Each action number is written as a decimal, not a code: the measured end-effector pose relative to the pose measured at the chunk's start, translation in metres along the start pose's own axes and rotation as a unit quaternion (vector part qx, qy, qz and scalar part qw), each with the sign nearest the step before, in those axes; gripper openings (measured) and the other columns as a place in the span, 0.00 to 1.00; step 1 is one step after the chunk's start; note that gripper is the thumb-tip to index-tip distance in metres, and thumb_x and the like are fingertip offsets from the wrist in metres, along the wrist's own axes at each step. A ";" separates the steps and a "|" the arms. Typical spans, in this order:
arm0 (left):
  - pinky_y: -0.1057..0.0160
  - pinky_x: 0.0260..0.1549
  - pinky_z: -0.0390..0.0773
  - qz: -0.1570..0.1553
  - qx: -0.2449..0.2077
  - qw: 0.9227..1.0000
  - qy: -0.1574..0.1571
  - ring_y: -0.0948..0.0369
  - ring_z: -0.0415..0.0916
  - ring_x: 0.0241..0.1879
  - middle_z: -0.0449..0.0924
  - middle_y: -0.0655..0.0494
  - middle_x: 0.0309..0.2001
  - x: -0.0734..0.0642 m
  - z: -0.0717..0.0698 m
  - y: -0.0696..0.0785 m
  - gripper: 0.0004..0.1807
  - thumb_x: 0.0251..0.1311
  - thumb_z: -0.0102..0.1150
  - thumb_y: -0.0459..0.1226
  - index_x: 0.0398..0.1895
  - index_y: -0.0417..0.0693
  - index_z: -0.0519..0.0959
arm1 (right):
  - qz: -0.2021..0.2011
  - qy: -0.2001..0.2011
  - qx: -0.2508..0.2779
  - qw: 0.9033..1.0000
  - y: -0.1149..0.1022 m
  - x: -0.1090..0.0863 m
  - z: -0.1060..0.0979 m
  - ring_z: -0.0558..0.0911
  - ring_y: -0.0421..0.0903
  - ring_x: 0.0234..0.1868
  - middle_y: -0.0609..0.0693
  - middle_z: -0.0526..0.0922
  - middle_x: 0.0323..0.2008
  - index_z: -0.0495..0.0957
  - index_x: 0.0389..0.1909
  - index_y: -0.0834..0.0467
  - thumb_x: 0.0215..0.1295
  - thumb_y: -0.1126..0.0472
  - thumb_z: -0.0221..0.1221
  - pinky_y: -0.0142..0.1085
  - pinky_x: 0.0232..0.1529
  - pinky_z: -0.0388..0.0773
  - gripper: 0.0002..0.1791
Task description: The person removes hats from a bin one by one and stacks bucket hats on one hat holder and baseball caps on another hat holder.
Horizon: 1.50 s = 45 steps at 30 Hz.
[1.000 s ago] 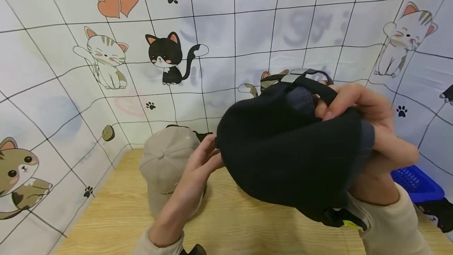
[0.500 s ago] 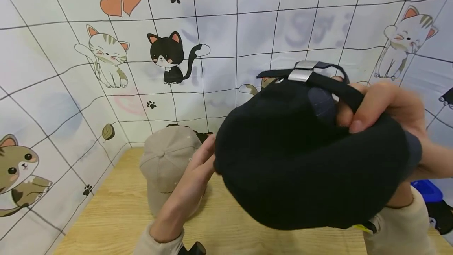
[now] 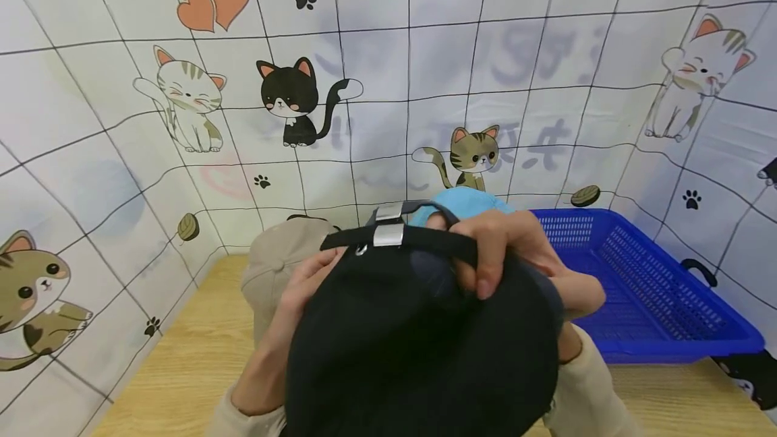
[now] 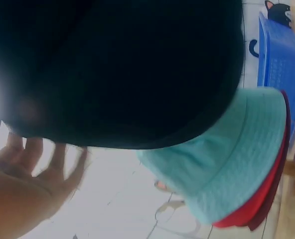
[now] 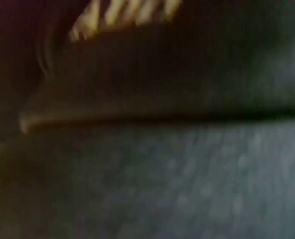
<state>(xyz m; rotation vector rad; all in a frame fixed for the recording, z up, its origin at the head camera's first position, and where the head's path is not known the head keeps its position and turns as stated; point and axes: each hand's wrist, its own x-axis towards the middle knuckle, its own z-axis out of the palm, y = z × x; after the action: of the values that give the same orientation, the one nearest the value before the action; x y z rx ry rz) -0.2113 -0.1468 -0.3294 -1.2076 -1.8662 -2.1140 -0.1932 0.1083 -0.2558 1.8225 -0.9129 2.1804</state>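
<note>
A black baseball cap (image 3: 419, 356) fills the lower middle of the head view, with its rear strap and silver buckle (image 3: 388, 235) uppermost. My right hand (image 3: 522, 255) pinches the cap's edge beside the strap, thumb and fingers on either side of the fabric. On the cap's left side is my left hand (image 3: 282, 329), partly hidden behind it. The left wrist view has that hand's spread fingers (image 4: 58, 157) touching the cap's edge. Dark, blurred fabric fills the right wrist view.
A beige cap (image 3: 273, 268) sits at the back left of the wooden table (image 3: 182, 349). Behind the black cap is a light blue bucket hat (image 3: 470, 201), stacked over red hats (image 4: 254, 206) in the left wrist view. A blue plastic basket (image 3: 643, 349) stands on the right.
The black cap has swung right, then come left and down closer to me, turning its strap upward. My left hand has slipped further behind it. The bucket hat and basket have come into view.
</note>
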 end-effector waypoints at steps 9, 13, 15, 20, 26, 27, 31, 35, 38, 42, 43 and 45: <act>0.73 0.42 0.79 0.061 -0.093 0.994 0.006 0.71 0.78 0.42 0.82 0.66 0.44 -0.007 -0.007 0.030 0.18 0.72 0.38 0.24 0.50 0.49 0.78 | 0.102 -0.197 -0.008 0.975 0.031 0.006 -0.021 0.79 0.55 0.39 0.62 0.79 0.32 0.76 0.31 0.66 0.71 0.50 0.48 0.48 0.48 0.76 0.22; 0.74 0.37 0.79 0.090 -0.038 0.991 0.088 0.71 0.79 0.37 0.83 0.64 0.43 -0.006 -0.018 0.030 0.09 0.77 0.51 0.33 0.52 0.49 0.79 | 0.179 -0.178 -0.014 0.968 0.034 -0.005 -0.024 0.80 0.52 0.44 0.56 0.83 0.41 0.80 0.42 0.64 0.71 0.59 0.52 0.47 0.50 0.81 0.13; 0.74 0.32 0.78 0.094 -0.020 0.989 0.111 0.72 0.78 0.31 0.83 0.64 0.40 -0.004 -0.022 0.032 0.08 0.76 0.55 0.37 0.52 0.50 0.80 | 0.214 -0.140 -0.017 0.967 0.035 -0.010 -0.024 0.82 0.50 0.47 0.51 0.85 0.45 0.81 0.47 0.60 0.72 0.63 0.51 0.45 0.52 0.82 0.12; 0.74 0.29 0.77 0.054 0.013 0.983 0.176 0.72 0.77 0.27 0.81 0.66 0.40 -0.003 -0.028 0.040 0.05 0.75 0.57 0.38 0.49 0.56 0.80 | 0.301 0.020 -0.045 0.952 0.037 -0.012 -0.021 0.86 0.46 0.48 0.54 0.79 0.62 0.75 0.62 0.55 0.70 0.72 0.44 0.40 0.50 0.85 0.24; 0.72 0.30 0.80 -0.005 -0.055 0.961 0.272 0.69 0.81 0.29 0.85 0.64 0.36 -0.004 -0.015 0.048 0.05 0.76 0.54 0.34 0.47 0.54 0.78 | 0.356 0.143 -0.079 0.920 0.044 -0.005 -0.019 0.84 0.48 0.48 0.54 0.76 0.60 0.72 0.58 0.53 0.77 0.63 0.43 0.42 0.49 0.85 0.15; 0.72 0.28 0.80 -0.013 -0.068 0.957 0.282 0.69 0.82 0.28 0.86 0.64 0.34 -0.004 -0.011 0.049 0.05 0.77 0.54 0.35 0.48 0.53 0.77 | 0.369 0.152 -0.080 0.914 0.045 -0.005 -0.020 0.84 0.48 0.47 0.53 0.78 0.56 0.73 0.55 0.53 0.78 0.61 0.43 0.41 0.48 0.84 0.13; 0.69 0.25 0.80 -0.012 -0.103 0.951 0.292 0.65 0.82 0.26 0.87 0.61 0.32 -0.001 0.004 0.052 0.04 0.77 0.54 0.36 0.50 0.50 0.74 | 0.439 0.137 -0.103 0.882 0.046 -0.004 -0.022 0.85 0.48 0.47 0.53 0.77 0.53 0.72 0.53 0.57 0.79 0.58 0.45 0.39 0.48 0.83 0.11; 0.67 0.23 0.81 0.015 -0.155 0.944 0.291 0.63 0.83 0.26 0.88 0.57 0.34 -0.002 0.006 0.057 0.04 0.77 0.53 0.34 0.50 0.46 0.73 | 0.498 0.072 -0.201 0.841 0.043 -0.004 -0.025 0.82 0.43 0.50 0.55 0.77 0.58 0.70 0.61 0.61 0.79 0.56 0.49 0.37 0.52 0.80 0.17; 0.68 0.21 0.81 0.006 -0.159 0.939 0.306 0.63 0.83 0.23 0.87 0.56 0.31 -0.004 0.001 0.063 0.05 0.76 0.55 0.36 0.50 0.47 0.73 | 0.513 0.021 -0.239 0.824 0.040 -0.007 -0.031 0.82 0.42 0.41 0.52 0.82 0.45 0.76 0.56 0.64 0.80 0.53 0.50 0.37 0.48 0.80 0.19; 0.70 0.22 0.79 -0.050 -0.118 0.931 0.341 0.66 0.81 0.22 0.84 0.59 0.26 -0.006 -0.008 0.072 0.08 0.75 0.58 0.40 0.50 0.49 0.75 | 0.490 -0.027 -0.184 0.851 0.038 -0.013 -0.040 0.78 0.40 0.29 0.44 0.79 0.28 0.78 0.52 0.64 0.78 0.55 0.52 0.35 0.38 0.79 0.16; 0.70 0.23 0.78 -0.065 -0.107 0.929 0.350 0.66 0.80 0.22 0.83 0.60 0.25 -0.007 -0.010 0.073 0.08 0.74 0.58 0.42 0.50 0.50 0.76 | 0.477 -0.034 -0.152 0.865 0.037 -0.014 -0.041 0.81 0.41 0.31 0.44 0.82 0.30 0.76 0.56 0.63 0.77 0.57 0.53 0.36 0.40 0.81 0.15; 0.70 0.24 0.78 -0.086 -0.105 0.922 0.362 0.67 0.79 0.23 0.82 0.61 0.24 -0.007 -0.015 0.076 0.09 0.74 0.59 0.43 0.51 0.51 0.76 | 0.444 -0.044 -0.092 0.890 0.038 -0.017 -0.044 0.83 0.41 0.34 0.45 0.84 0.33 0.71 0.60 0.59 0.74 0.62 0.54 0.36 0.42 0.80 0.16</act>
<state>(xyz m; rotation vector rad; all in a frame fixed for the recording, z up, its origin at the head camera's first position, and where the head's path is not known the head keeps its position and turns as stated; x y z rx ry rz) -0.1737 -0.1822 -0.2715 -0.1873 -1.4600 -2.4207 -0.2442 0.1054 -0.2877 1.5733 -2.2354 2.2917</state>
